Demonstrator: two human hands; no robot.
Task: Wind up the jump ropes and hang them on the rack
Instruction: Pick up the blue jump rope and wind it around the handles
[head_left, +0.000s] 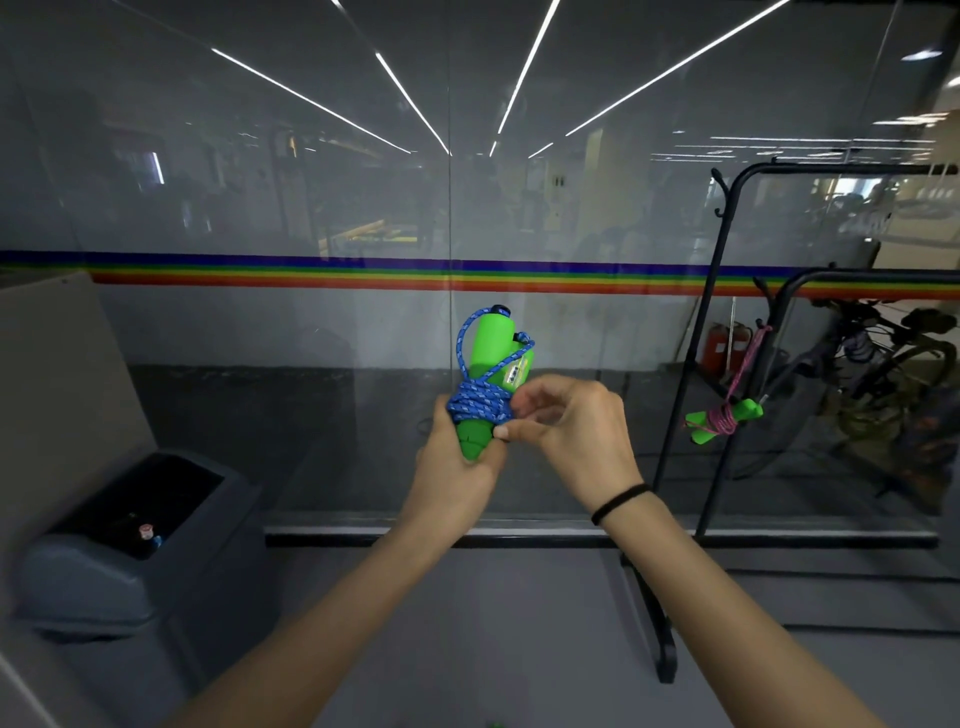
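Note:
I hold a jump rope with two bright green handles (494, 347) upright at chest height in front of a glass wall. Its blue cord (479, 402) is wound in several turns around the middle of the handles. My left hand (456, 457) grips the handles' lower ends. My right hand (571, 428) pinches the cord at the bundle's right side. To the right stands a black rack (702, 332). A second wound rope with green handles and pink cord (723, 414) hangs from one of its hooks.
A grey bin (130, 540) with an open top stands at lower left beside a grey cabinet (47, 364). The rack's black foot (657, 623) lies on the floor near my right arm. Behind the glass are bicycles (878, 384) and red extinguishers (719, 345).

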